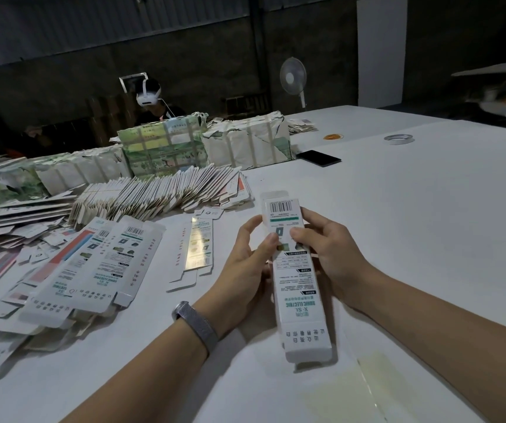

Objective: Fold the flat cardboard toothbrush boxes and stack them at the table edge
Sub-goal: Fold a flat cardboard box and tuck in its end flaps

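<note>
One toothbrush box (296, 279) is held up over the white counter (413, 224) at the lower centre of the frame; its long axis runs near-vertical in the picture, barcode end toward the top and away from the person, the flap end pointing down toward the bottom edge, tilted a little to the right; the left hand (245, 270) cups its left edge, fingers curled behind and thumb laid on the printed face; the right hand (328, 248) grips the right edge, thumb meeting the other thumb at mid-box; both forearms come in from the bottom corners, a grey mesh watch band (196, 325) on the left wrist; left of the hands one flat box blank (195, 248) lies alone, long axis also near-vertical; further left a loose heap of flat blanks (87, 270), too many and too overlapped to count; behind it a fanned row of blanks (160, 193); two wrapped bundles (166, 141) stand at upper centre; one dark phone (318, 158), one tape roll (398, 138) and one standing fan (293, 79) at upper right.
</note>
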Demonstrator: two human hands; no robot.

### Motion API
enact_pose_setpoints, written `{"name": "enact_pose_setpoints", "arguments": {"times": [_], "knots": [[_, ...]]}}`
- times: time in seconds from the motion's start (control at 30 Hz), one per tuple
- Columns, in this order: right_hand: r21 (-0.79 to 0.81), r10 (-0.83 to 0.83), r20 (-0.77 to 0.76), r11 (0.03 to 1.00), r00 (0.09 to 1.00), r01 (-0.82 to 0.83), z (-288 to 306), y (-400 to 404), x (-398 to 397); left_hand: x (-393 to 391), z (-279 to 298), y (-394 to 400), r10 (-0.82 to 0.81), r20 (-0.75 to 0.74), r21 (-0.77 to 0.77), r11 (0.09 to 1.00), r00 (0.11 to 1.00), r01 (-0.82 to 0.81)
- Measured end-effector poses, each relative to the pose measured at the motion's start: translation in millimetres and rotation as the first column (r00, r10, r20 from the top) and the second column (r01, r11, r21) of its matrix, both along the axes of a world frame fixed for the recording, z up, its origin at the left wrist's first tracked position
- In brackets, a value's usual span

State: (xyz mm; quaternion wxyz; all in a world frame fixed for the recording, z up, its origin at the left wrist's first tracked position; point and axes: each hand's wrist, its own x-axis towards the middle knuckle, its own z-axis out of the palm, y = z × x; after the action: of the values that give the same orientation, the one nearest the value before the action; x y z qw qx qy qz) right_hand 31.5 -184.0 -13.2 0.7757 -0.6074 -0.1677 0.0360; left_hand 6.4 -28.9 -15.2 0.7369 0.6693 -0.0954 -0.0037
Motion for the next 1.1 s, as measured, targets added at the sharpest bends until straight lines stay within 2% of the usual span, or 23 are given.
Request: {"name": "enact_pose_setpoints", "arguments": {"times": [0.17,0.33,0.63,0.8,1.1], "knots": [[-0.003,0.025,-0.006,1.0,1.0,-0.025,0.0,-1.0,-0.6,1.7,-0.6,0.9,0.05,0.007,0.051,0.997,0.999,-0.05],[-0.041,0.047,0.029,0.998,0.998,-0.045,1.2,1.1,-2.3,5.1,-5.1,3.2,0.054,0.033,0.022,0.998,0.998,-0.055],[-0.115,0.074,0.006,0.991,0.997,-0.073,-0.7,-1.2,1.4,4.7,-7.3,6.4,0.053,0.025,-0.004,0.999,0.998,-0.053],[-0.097,0.066,0.002,0.993,0.998,-0.065,-2.7,-1.5,2.5,5.4,-5.3,6.8,0.035,0.022,0.002,0.999,0.999,-0.035],[-0.072,0.051,-0.032,0.996,0.998,-0.053,-1.6,-0.8,3.8,4.0,-4.4,3.3,-0.01,-0.04,-0.079,0.997,0.999,0.007]]}}
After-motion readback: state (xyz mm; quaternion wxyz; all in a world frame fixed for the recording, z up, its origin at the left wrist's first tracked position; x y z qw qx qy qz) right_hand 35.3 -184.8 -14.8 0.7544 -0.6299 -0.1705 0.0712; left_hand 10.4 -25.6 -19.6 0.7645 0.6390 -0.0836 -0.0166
